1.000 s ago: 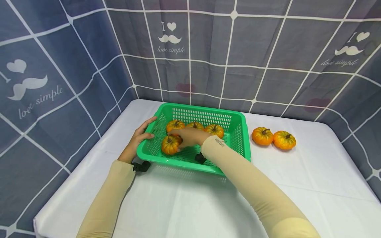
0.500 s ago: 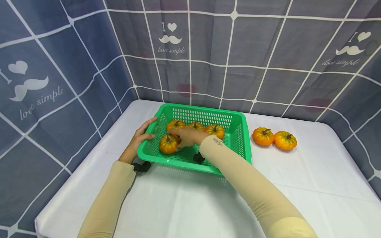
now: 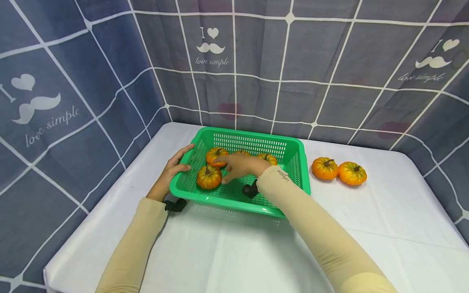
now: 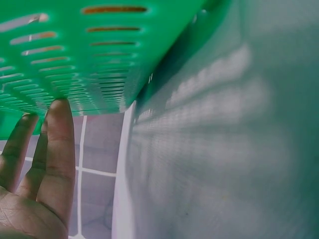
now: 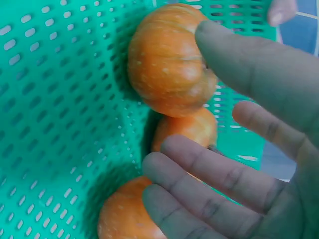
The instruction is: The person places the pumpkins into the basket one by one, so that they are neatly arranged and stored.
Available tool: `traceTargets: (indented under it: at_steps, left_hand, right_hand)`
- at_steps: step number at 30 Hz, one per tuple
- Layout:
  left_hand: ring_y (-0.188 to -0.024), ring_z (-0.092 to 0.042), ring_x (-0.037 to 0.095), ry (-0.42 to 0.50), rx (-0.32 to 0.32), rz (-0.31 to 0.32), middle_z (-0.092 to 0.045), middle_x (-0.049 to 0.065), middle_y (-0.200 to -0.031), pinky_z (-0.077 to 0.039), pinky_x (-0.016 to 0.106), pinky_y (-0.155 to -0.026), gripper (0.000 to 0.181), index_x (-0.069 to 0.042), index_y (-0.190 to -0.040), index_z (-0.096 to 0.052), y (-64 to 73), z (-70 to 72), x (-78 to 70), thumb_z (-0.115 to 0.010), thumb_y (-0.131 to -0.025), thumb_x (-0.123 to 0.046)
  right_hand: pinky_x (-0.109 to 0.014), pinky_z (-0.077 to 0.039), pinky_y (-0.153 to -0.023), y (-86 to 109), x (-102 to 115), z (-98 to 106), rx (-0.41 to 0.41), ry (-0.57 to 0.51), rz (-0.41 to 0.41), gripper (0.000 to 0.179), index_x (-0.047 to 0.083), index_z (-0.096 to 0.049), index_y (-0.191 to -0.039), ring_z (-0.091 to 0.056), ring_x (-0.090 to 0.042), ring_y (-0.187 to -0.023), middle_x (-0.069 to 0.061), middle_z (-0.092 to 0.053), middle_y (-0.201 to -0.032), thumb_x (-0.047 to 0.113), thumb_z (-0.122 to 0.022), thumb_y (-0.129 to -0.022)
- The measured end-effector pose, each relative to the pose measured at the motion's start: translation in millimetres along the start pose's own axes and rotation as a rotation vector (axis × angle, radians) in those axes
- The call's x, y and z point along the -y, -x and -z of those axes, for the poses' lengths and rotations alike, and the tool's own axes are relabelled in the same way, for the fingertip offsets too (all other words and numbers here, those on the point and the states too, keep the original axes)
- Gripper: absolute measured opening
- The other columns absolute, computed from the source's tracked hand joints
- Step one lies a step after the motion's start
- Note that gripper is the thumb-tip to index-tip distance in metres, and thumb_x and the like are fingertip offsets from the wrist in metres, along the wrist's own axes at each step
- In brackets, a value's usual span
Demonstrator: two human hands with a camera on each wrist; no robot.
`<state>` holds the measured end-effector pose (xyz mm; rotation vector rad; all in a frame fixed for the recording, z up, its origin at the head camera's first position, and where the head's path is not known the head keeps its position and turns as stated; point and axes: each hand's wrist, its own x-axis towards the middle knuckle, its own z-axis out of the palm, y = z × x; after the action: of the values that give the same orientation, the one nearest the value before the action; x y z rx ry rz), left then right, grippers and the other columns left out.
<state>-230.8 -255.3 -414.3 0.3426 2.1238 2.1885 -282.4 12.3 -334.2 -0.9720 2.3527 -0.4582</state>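
Observation:
A green plastic basket (image 3: 227,202) with slotted walls holds several small orange pumpkins. My left hand (image 3: 171,170) holds its left rim, the thumb over the edge and other fingers against the outer wall, as the left wrist view shows. Inside, my right hand (image 3: 239,165) hovers with fingers spread and nothing in its grasp. Left of it sits the front pumpkin (image 3: 209,178), apart from the thumb. Behind the fingers lie the back-left pumpkin (image 3: 216,155) and two more, partly hidden by the hand. The right wrist view shows a pumpkin (image 5: 169,62) beside the thumb.
Two more pumpkins, one (image 3: 324,168) touching the other (image 3: 352,173), lie on the white tablecloth (image 3: 395,215) to the right of the basket. A grey checked curtain (image 3: 256,49) hangs behind the table and along both sides.
My right hand has let go of the front pumpkin and drawn back to the right, its fingers spreading. That pumpkin shifted slightly left earlier and stays there. The left hand keeps its place.

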Motion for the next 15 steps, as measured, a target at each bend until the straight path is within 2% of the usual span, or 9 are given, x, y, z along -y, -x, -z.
traceTargets:
  at_steps: [3,7,11,15]
  left_hand:
    - [-0.143,-0.045,0.022,0.006,0.005,0.0,-0.023,0.02,-0.176,-0.054,0.024,-0.1,0.077,-0.005,-0.172,-0.026,-0.2,-0.2,-0.5,-0.048,-0.098,0.001]
    - [-0.142,-0.045,0.021,0.014,0.002,0.006,-0.023,0.02,-0.176,-0.054,0.024,-0.1,0.077,-0.006,-0.172,-0.027,-0.2,0.0,-0.2,-0.048,-0.097,0.001]
    - [-0.142,-0.044,0.023,0.016,0.001,0.006,-0.023,0.02,-0.176,-0.054,0.024,-0.101,0.077,-0.005,-0.171,-0.027,-0.6,0.2,0.4,-0.048,-0.097,0.002]
    - [-0.145,-0.042,0.025,0.021,0.0,0.004,-0.023,0.019,-0.176,-0.053,0.024,-0.102,0.077,-0.005,-0.171,-0.027,-0.8,0.2,0.0,-0.047,-0.097,0.003]
  right_hand:
    - [-0.044,-0.051,-0.11,6.8,-4,3,-0.017,0.01,0.032,0.078,0.018,-0.044,-0.168,-0.065,-0.029,-0.132,-0.018,-0.068,-0.143,0.026,-0.081,-0.099]
    - [-0.043,-0.053,-0.107,17.8,-10,6,-0.03,-0.064,0.064,0.074,0.01,-0.048,-0.164,-0.064,-0.032,-0.128,-0.022,-0.065,-0.143,0.021,-0.081,-0.099]
    - [-0.045,-0.051,-0.11,30.8,-19,8,-0.058,-0.163,0.066,0.07,0.009,-0.051,-0.162,-0.061,-0.033,-0.132,-0.022,-0.062,-0.146,0.019,-0.08,-0.099]
    - [-0.048,-0.05,-0.112,40.0,-27,9,-0.09,-0.182,0.091,0.068,0.009,-0.05,-0.162,-0.059,-0.034,-0.137,-0.021,-0.061,-0.149,0.02,-0.078,-0.1]
